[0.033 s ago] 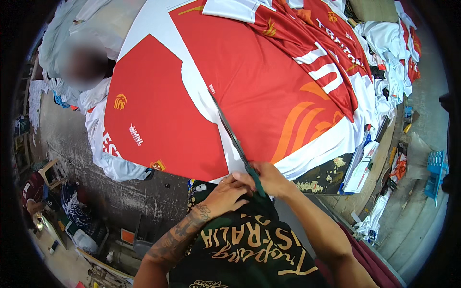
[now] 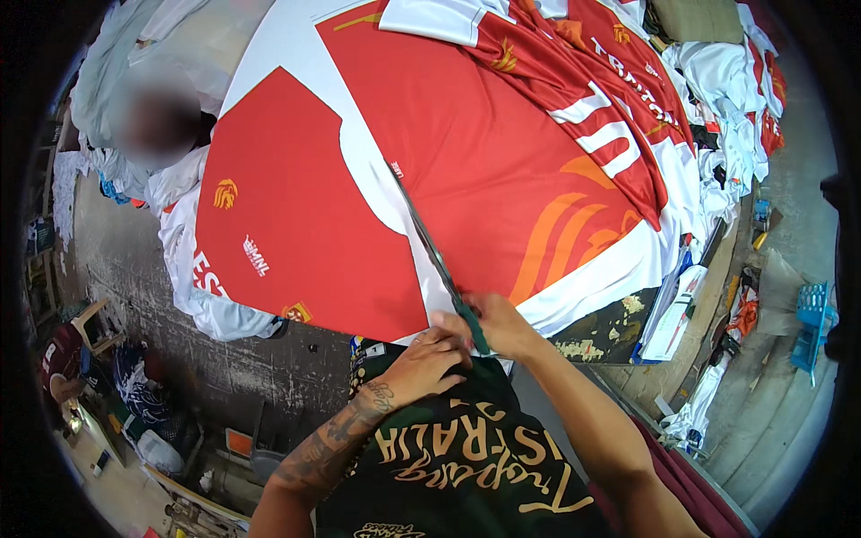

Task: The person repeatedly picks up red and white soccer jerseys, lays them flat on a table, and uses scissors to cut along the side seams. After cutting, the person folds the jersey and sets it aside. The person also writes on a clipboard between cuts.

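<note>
A: Grip state, tool position?

B: Your right grip (image 2: 500, 325) is clenched round the dark green handle of the scissors (image 2: 432, 254). Long, narrow grey blades extend ahead of it, tips away from you and slightly left. Your left grip (image 2: 421, 366) lies just left, near the fabric edge; cannot tell whether it pinches.

A: Material?

B: Smooth red-and-white fabric (image 2: 309, 206), spread ahead of both grips. Folded jersey (image 2: 619, 148), ahead-right of your right grip.

Left red cloth (image 2: 305, 206): flat, leaving room for a hand above.
Upper right: bunched shirt (image 2: 587, 94) in the way.
Middle: scissors (image 2: 438, 262) bar a low crossing.
</note>
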{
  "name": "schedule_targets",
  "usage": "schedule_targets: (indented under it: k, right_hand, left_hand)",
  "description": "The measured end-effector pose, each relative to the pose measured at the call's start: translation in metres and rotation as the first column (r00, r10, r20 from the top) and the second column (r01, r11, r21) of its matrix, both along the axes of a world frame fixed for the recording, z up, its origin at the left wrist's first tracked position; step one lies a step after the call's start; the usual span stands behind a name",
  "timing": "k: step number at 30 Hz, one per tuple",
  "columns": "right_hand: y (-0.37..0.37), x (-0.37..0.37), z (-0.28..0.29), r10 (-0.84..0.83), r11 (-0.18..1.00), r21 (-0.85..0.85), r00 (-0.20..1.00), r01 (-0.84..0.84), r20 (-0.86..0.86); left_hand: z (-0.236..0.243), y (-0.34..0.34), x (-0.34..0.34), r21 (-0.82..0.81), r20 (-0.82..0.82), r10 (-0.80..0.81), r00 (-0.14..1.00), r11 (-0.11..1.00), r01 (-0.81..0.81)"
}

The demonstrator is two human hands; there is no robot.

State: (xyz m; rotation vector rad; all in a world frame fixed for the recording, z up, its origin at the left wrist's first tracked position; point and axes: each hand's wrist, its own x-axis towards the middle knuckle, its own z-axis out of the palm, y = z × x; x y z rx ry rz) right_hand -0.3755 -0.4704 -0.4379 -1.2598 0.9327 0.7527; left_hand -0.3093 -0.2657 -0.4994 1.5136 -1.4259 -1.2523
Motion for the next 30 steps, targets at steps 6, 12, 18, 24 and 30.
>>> schedule_targets:
  k: [6, 12, 18, 24, 30]
  right_hand:
    - [-0.018, 0.064, -0.003, 0.118, 0.974, -0.184, 0.99, -0.129, -0.072]
    - [-0.03, 0.117, -0.008, 0.179, 0.959, -0.196, 0.972, -0.206, -0.15]
    - [-0.046, 0.178, -0.004, 0.175, 0.966, -0.188, 0.984, -0.179, -0.036]
    - [-0.063, 0.241, -0.012, 0.166, 0.967, -0.195, 0.986, -0.166, -0.012]
    - [-0.073, 0.297, -0.028, 0.022, 0.972, -0.235, 0.989, 0.013, 0.145]
  left_hand:
    - [-0.018, -0.018, 0.035, -0.012, -0.225, -0.13, 0.966, 0.991, 0.131]
    - [-0.027, -0.043, 0.067, 0.198, -0.589, -0.122, 0.799, 0.937, 0.289]
    - [-0.064, -0.07, 0.077, 0.216, -0.778, -0.164, 0.607, 0.837, 0.503]
    - [-0.022, -0.079, 0.13, 0.224, -0.831, -0.088, 0.549, 0.851, 0.475]
    - [0.032, -0.088, 0.34, -0.116, 0.447, 0.844, 0.296, 0.383, -0.917]
